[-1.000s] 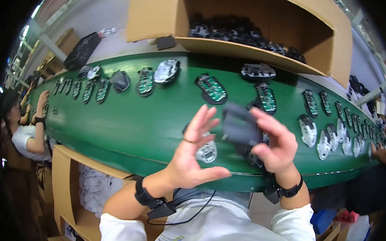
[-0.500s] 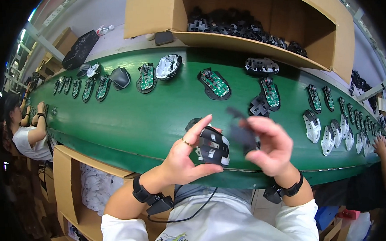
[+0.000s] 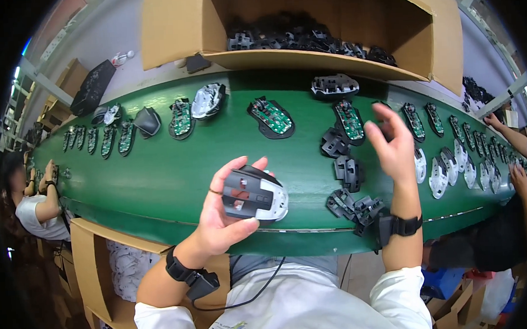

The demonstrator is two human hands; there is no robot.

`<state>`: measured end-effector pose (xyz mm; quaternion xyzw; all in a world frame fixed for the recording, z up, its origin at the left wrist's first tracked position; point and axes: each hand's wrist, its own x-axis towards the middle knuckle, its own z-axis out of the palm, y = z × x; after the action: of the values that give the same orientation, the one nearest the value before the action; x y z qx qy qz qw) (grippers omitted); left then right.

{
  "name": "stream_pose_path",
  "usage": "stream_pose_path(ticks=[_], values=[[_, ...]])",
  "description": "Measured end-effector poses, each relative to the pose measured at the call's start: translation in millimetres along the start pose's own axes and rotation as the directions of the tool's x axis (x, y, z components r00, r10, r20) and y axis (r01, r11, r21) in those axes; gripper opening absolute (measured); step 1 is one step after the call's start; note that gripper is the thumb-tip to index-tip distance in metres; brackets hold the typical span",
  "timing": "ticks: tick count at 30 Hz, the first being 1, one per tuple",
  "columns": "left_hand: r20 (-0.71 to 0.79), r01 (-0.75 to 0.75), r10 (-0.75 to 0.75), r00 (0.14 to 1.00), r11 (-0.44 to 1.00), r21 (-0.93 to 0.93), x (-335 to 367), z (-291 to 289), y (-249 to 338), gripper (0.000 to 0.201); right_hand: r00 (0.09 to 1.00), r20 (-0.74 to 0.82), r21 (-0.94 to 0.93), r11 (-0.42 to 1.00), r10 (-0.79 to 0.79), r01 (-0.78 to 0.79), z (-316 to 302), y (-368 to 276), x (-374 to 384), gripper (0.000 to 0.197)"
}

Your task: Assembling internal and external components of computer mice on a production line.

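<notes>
The left hand pinches a curved black-and-white plastic shell in its grip, thumb opposite fingers, above the green counter. The right hand is raised, grip spread, near a green circuit board on a black base; angular black plastic pieces lie between the hands, an open brown cardboard box beyond.

Wide fisheye view from the left head camera, facing down and forward, close over the green surface.
</notes>
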<state>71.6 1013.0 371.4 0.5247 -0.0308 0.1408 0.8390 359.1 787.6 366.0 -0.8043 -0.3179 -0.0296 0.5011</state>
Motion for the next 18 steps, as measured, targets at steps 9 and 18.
stream_pose_path(ticks=[9, 18], values=[[0.082, -0.024, 0.014, 0.997, 0.993, 0.119, 102, 27, -16, 0.092, 0.921, 0.272, 0.405, 0.902, -0.278, 0.152, 34, -53, -31, 0.074], [0.179, -0.179, 0.071, 0.981, -0.011, 0.984, 254, 10, -68, 0.029, 0.926, -0.194, 0.389, 0.892, 0.323, -0.23, 23, 32, 16, 0.054]])
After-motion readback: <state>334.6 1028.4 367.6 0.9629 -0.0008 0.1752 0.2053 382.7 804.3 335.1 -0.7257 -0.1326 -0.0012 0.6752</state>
